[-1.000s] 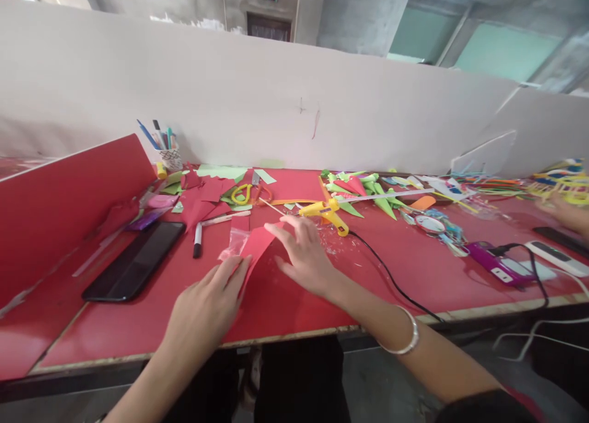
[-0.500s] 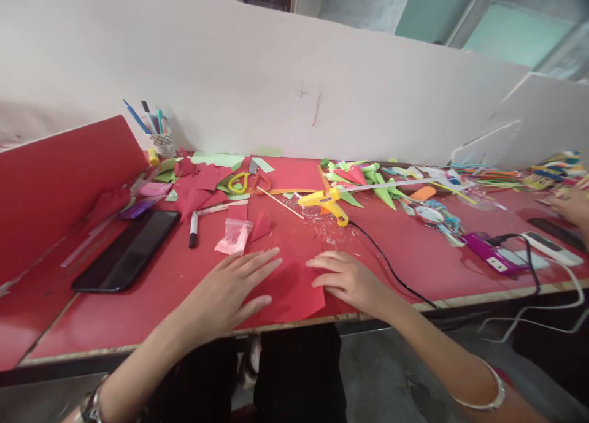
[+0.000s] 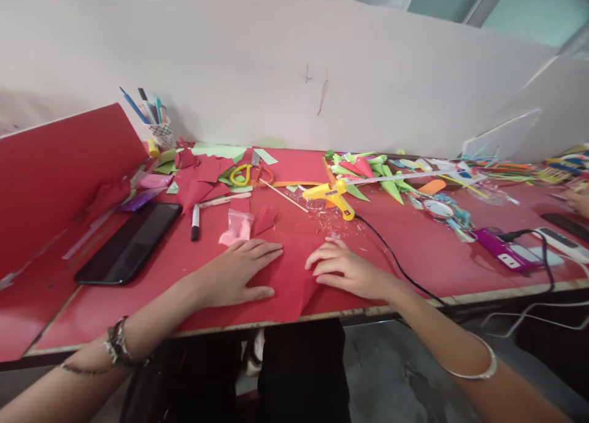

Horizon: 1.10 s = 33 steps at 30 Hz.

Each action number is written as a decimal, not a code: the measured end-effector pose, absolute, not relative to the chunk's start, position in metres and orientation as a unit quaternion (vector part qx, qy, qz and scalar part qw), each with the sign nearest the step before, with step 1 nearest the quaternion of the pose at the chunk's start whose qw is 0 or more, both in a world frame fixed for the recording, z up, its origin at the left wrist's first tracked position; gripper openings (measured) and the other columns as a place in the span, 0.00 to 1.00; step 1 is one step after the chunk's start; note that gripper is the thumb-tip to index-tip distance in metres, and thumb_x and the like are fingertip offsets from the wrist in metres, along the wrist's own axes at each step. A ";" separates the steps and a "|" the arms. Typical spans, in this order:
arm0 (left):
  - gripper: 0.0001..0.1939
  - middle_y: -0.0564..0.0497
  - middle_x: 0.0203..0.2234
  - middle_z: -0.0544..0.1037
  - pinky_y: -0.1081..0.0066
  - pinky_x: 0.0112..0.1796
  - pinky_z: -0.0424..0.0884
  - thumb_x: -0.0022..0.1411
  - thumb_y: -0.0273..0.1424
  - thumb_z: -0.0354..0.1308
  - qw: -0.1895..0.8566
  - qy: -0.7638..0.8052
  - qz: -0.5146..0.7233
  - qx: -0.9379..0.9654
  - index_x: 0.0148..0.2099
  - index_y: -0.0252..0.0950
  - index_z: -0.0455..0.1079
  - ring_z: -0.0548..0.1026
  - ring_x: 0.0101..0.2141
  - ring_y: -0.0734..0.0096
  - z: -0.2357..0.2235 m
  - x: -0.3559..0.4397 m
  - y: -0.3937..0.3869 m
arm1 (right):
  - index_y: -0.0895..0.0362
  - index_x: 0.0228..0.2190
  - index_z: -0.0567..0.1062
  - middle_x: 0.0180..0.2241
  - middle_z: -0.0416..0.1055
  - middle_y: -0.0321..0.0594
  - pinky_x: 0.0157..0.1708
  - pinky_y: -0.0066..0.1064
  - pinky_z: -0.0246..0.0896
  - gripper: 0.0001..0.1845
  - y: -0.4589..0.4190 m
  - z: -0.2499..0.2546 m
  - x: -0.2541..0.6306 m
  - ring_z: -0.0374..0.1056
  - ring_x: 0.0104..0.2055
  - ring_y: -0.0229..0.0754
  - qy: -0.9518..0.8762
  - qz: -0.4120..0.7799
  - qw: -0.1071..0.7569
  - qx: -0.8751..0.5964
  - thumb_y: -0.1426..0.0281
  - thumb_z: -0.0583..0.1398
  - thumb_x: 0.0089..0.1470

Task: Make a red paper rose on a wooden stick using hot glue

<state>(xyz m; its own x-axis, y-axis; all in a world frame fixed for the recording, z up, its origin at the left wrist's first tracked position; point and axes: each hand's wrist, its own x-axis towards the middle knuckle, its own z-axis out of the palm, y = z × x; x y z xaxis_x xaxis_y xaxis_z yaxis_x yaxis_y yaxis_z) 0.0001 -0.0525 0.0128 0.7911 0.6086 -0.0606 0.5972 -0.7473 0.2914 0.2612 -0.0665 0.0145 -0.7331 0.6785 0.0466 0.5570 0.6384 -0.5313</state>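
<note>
A red paper sheet (image 3: pixel 289 276) lies flat on the red table (image 3: pixel 414 251) near its front edge. My left hand (image 3: pixel 237 274) rests palm down on the sheet's left part, fingers stretched out. My right hand (image 3: pixel 347 268) presses on the sheet's right edge with its fingers slightly curled and flat. Neither hand holds anything. A small pink plastic bag (image 3: pixel 237 227) and a red paper scrap (image 3: pixel 264 219) lie just beyond my left hand.
A yellow glue gun (image 3: pixel 329 196) with a black cord lies behind my right hand. A black marker (image 3: pixel 196 221), a black phone (image 3: pixel 131 242), scissors (image 3: pixel 243 176), a pen cup (image 3: pixel 161 132), paper cones (image 3: pixel 368 175) and a purple power strip (image 3: pixel 499 251) surround them. Another person's hand (image 3: pixel 577 201) shows at far right.
The red paper was lifted and folded a second ago; it now lies flat near the table's edge. Both hands have drawn back toward me and press on it.
</note>
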 end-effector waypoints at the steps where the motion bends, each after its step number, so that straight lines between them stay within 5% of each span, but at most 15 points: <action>1: 0.31 0.51 0.57 0.56 0.57 0.53 0.50 0.57 0.49 0.43 0.153 0.322 0.023 0.934 0.60 0.43 0.47 0.55 0.54 0.59 0.013 0.000 -0.049 | 0.55 0.29 0.72 0.38 0.69 0.36 0.52 0.39 0.39 0.12 -0.065 0.015 0.257 0.61 0.42 0.36 -0.897 0.246 0.126 -0.343 0.66 0.51 0.56; 5: 0.32 0.48 0.54 0.59 0.55 0.52 0.51 0.56 0.50 0.44 0.159 0.320 0.045 0.933 0.59 0.41 0.51 0.56 0.53 0.57 0.008 0.001 -0.038 | 0.58 0.27 0.70 0.32 0.66 0.38 0.41 0.30 0.52 0.13 -0.060 0.012 0.239 0.61 0.37 0.37 -0.895 0.238 0.140 -0.349 0.66 0.50 0.56; 12: 0.35 0.45 0.57 0.53 0.53 0.53 0.48 0.56 0.50 0.45 0.159 0.319 0.070 0.932 0.61 0.41 0.42 0.53 0.55 0.55 -0.003 0.001 -0.036 | 0.58 0.23 0.66 0.27 0.62 0.37 0.34 0.27 0.53 0.15 -0.050 0.016 0.244 0.58 0.31 0.36 -0.894 0.253 0.118 -0.351 0.67 0.48 0.58; 18: 0.32 0.46 0.57 0.54 0.57 0.53 0.46 0.59 0.47 0.41 0.155 0.319 0.083 0.931 0.62 0.40 0.41 0.54 0.54 0.59 -0.003 0.011 -0.037 | 0.58 0.24 0.65 0.30 0.63 0.37 0.38 0.30 0.53 0.14 -0.053 0.015 0.270 0.59 0.34 0.36 -0.881 0.256 0.123 -0.378 0.67 0.48 0.58; 33: 0.36 0.44 0.45 0.66 0.58 0.46 0.59 0.48 0.56 0.48 0.111 0.351 0.135 0.920 0.50 0.32 0.59 0.63 0.45 0.57 -0.004 0.044 -0.033 | 0.58 0.26 0.68 0.25 0.65 0.37 0.32 0.27 0.51 0.12 -0.043 -0.004 0.248 0.60 0.30 0.37 -0.889 0.122 0.124 -0.424 0.67 0.49 0.56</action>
<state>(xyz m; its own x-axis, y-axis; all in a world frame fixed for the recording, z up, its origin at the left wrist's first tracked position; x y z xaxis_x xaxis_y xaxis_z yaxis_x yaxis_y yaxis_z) 0.0444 -0.0335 -0.0042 0.7170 0.6758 0.1709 0.6159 -0.7290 0.2988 0.2480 -0.0426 -0.0042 -0.6096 0.7841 0.1163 0.7238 0.6105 -0.3217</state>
